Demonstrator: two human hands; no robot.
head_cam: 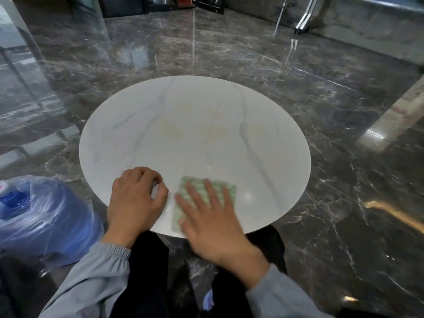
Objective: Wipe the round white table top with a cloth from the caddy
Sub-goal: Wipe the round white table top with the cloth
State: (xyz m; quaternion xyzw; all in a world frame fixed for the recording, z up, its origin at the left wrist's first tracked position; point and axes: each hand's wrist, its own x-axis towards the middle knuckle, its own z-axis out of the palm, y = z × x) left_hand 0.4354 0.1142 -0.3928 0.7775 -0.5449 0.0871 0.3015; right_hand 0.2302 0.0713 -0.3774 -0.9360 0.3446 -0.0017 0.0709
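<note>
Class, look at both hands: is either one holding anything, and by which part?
Nothing is gripped. The right hand presses flat, fingers straight, on the green cloth; the left hand rests curled on the table top, empty.

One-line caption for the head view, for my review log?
Right hand presses a green cloth flat on the round white table top; left hand rests beside it.
</note>
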